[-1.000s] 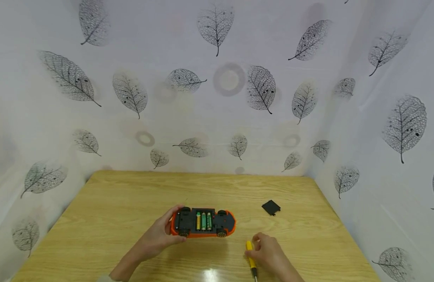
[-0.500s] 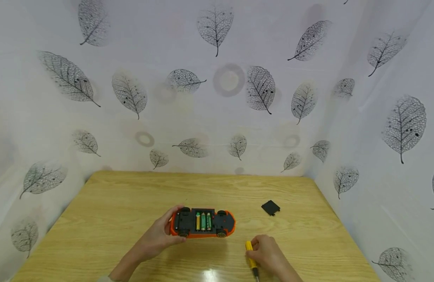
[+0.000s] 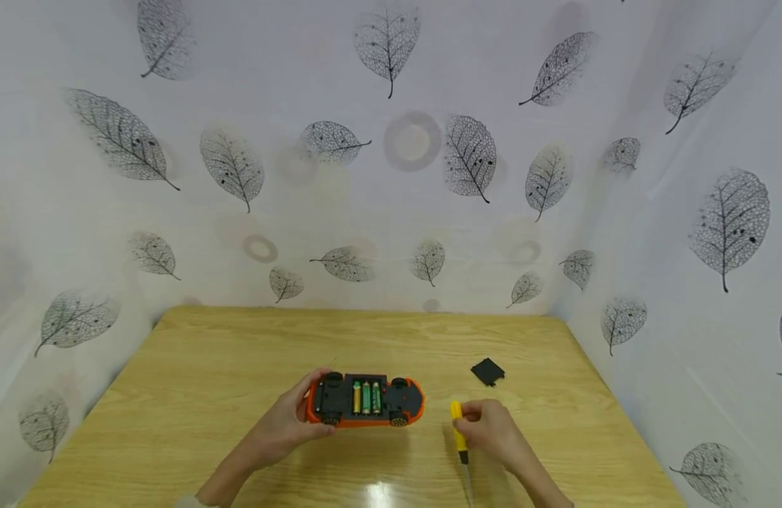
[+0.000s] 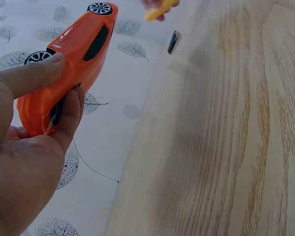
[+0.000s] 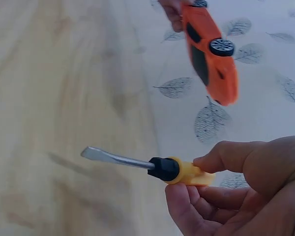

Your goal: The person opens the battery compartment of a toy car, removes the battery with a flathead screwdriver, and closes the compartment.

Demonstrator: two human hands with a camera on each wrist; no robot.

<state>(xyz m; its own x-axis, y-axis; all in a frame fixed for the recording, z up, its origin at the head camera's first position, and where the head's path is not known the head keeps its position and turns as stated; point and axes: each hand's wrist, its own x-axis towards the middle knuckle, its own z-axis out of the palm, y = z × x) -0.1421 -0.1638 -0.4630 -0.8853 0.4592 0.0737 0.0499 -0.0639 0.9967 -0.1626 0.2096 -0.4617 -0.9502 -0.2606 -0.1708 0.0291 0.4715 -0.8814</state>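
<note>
My left hand [image 3: 281, 425] grips an orange toy car [image 4: 83, 54] by its rear end. The car is held above the table with its black underside toward the head camera. Three green and gold batteries [image 3: 367, 398] sit side by side in its uncovered battery compartment. My right hand [image 3: 495, 432] pinches the yellow handle of a flat-blade screwdriver [image 5: 186, 173] between thumb and fingers. Its metal shaft points toward the near side of the table in the head view, and in the right wrist view the flat tip shows clear of the wood.
On the wood-grain table [image 3: 238, 346], a black battery cover [image 3: 488, 372] lies beyond my right hand. A pale cloth with leaf prints [image 3: 378, 197] hangs behind the table and along its sides.
My right hand has taken hold of the screwdriver and lifted it, moving slightly forward, away from the near edge. The left hand and the car have stayed in place.
</note>
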